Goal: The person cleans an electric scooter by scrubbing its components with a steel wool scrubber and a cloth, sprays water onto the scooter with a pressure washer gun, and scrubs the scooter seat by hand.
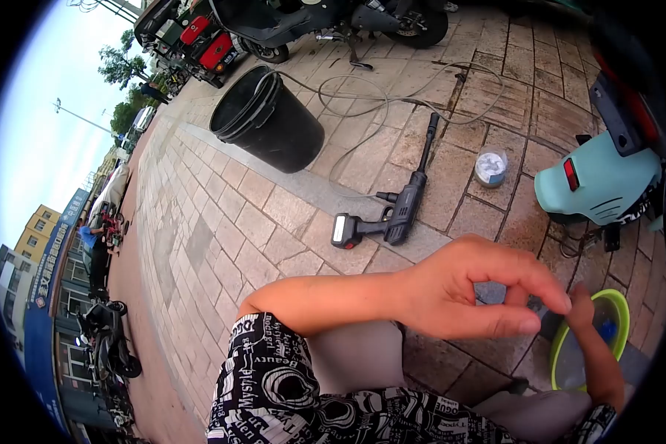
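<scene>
My left hand [477, 285] is raised in front of me, fingers loosely curled, a gap between thumb and index finger and nothing in it. Beyond its fingertips, my right hand [581, 305] is at the near side of a yellow-green basin [620, 303]; its fingers are mostly hidden. Inside the basin lies something blue [608, 330], too small to make out. On the paving past my left hand rests a black spray gun [401, 214] with a long nozzle. A clear round container [490, 169] with whitish contents stands right of the nozzle.
A black bucket [281, 129] stands at upper left, with a thin hose [386, 100] running from it across the paving. At the right is a light-blue scooter part [603, 181]. Parked scooters [296, 22] line the top; a person [89, 235] is far left.
</scene>
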